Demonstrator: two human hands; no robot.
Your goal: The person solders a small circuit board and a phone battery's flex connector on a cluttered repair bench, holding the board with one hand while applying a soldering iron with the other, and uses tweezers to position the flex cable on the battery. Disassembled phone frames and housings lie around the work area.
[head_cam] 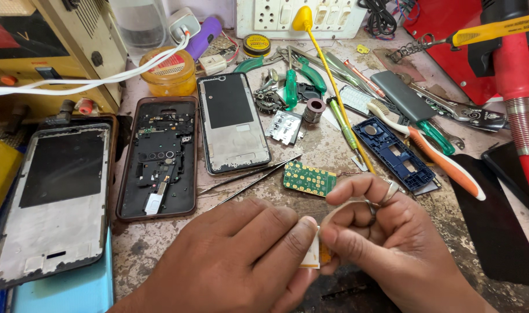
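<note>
My left hand (241, 255) and my right hand (386, 232) meet at the bottom centre over a worn workbench. Between their fingertips they pinch a small flat part (312, 255), white with a yellow edge, mostly hidden by the fingers. A thin pale strip curves from it up over my right fingers, which wear a ring. Just beyond the hands lies a small green circuit board (309, 178) with rows of gold pads. Thin metal tweezers (250, 179) lie to its left.
An opened phone body (159, 157) and two bare phone frames (232, 123) (53, 200) lie at the left. A blue keypad housing (394, 152), toothbrush (426, 152), screwdrivers (290, 87), solder spool (315, 108) and yellow cable crowd the middle. A red hose (522, 116) is right.
</note>
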